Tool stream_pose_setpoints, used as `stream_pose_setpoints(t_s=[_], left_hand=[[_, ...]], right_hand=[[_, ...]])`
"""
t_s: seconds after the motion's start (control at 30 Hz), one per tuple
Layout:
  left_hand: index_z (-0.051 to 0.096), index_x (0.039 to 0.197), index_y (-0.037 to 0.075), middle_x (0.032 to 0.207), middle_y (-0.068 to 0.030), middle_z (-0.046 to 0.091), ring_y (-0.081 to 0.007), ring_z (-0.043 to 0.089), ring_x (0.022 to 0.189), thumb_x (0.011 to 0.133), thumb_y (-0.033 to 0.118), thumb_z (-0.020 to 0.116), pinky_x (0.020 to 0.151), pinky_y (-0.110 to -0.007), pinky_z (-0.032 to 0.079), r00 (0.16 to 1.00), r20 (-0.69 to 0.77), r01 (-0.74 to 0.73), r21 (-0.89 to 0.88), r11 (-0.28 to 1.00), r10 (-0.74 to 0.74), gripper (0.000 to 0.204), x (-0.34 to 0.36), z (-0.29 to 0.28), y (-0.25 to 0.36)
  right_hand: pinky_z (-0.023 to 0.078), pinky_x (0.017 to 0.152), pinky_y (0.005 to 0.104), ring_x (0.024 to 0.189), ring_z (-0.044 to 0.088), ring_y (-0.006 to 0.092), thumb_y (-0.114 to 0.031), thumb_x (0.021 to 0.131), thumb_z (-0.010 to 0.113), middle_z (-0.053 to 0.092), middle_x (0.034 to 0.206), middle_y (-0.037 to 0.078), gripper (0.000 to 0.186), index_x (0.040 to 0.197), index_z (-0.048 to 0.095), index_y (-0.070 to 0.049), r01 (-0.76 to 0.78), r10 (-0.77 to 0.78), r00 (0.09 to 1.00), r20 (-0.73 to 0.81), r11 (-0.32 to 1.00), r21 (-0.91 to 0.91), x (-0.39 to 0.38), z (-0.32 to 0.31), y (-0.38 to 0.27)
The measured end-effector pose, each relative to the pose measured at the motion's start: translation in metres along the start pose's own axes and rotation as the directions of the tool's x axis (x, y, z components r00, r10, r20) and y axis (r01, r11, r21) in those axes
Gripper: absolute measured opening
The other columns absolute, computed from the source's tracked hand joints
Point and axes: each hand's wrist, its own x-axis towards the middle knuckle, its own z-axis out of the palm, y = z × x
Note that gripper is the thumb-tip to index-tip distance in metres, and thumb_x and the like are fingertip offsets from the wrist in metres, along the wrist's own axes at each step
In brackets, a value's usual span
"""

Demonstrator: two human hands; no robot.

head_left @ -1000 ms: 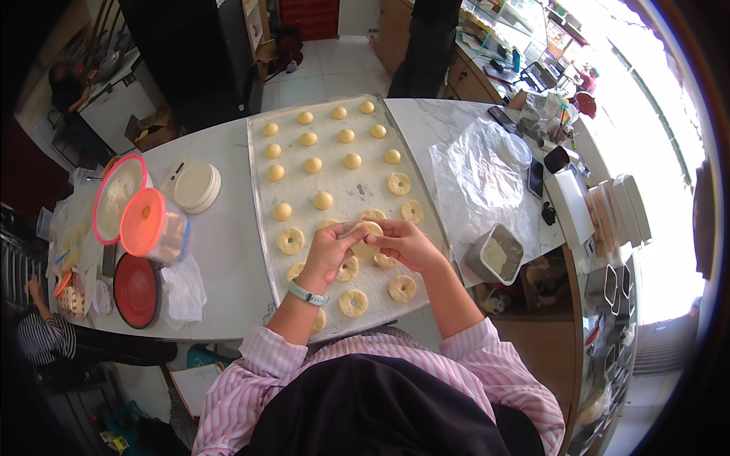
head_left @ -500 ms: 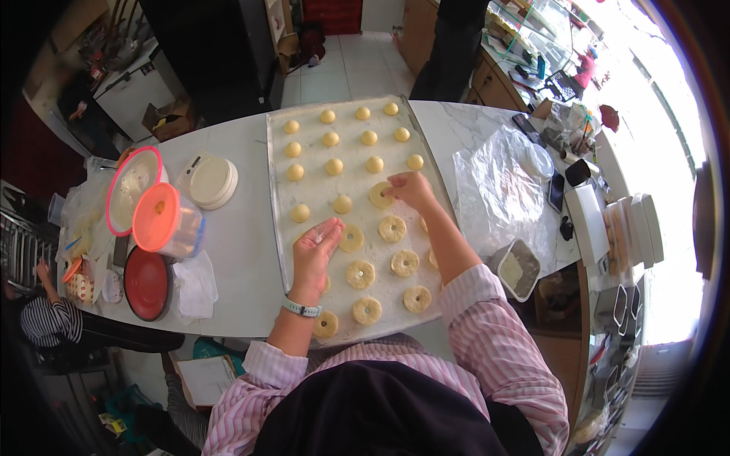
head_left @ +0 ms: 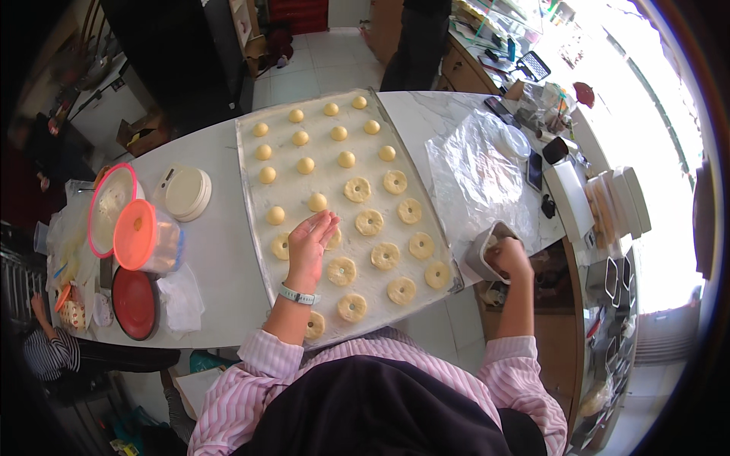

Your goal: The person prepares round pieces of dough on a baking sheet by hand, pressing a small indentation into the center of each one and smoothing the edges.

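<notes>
A large floured metal tray (head_left: 285,186) lies on the table before me. Round dough balls (head_left: 346,159) fill its far and left part, and flattened dough rings (head_left: 385,256) with a hole in the middle cover the near and right part. My left hand (head_left: 306,242) hovers over the tray's left side, fingers stretched out, partly hiding a dough ring behind it. Off the tray's right edge, my right hand (head_left: 511,257) reaches into a square metal container (head_left: 474,261) that holds pale powder. Its fingertips are hidden inside, so their grip does not show.
Clear plastic sheeting (head_left: 468,167) and a phone (head_left: 534,172) lie on the table's right. At left are a white kitchen scale (head_left: 185,191), an orange-lidded tub (head_left: 135,234), a pink-rimmed bowl (head_left: 112,201) and a red round pan (head_left: 134,302). Someone stands beyond the table (head_left: 417,49).
My right hand has left the dough piece on the tray and moved right into the metal container. That piece now shows as a ring. My left hand stays over the tray.
</notes>
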Motion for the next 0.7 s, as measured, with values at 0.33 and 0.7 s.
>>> stream_pose_setpoints(t_s=[0.33, 0.7], left_hand=[[0.055, 0.111, -0.003, 0.108, -0.0143, 0.061, -0.0266, 0.06, 0.099, 0.089, 0.019, 0.056, 0.091, -0.036, 0.047, 0.973, 0.197, -0.196, 0.437, 0.878, 0.119, 0.032, 0.017, 0.008, -0.011], [0.022, 0.141, 0.001, 0.148, -0.0136, 0.021, -0.0266, 0.02, 0.137, 0.091, 0.056, 0.032, 0.111, -0.046, 0.016, 0.778, 0.627, -0.57, 0.682, -0.459, -0.035, 0.075, 0.087, 0.024, -0.036]], right_hand=[[0.047, 0.072, 0.0439, 0.079, 0.058, 0.0401, -0.008, 0.078, 0.053, 0.06, 0.077, 0.024, 0.017, 0.075, 0.065, 0.003, 0.119, -0.09, 0.96, -0.264, 0.988, 0.096, -0.036, -0.028, -0.037], [0.044, 0.068, 0.0469, 0.074, 0.055, 0.0433, -0.018, 0.085, 0.051, 0.057, 0.075, 0.027, 0.027, 0.077, 0.062, 0.005, -0.144, 0.153, 0.963, -0.221, 0.988, 0.056, -0.053, -0.036, -0.025]])
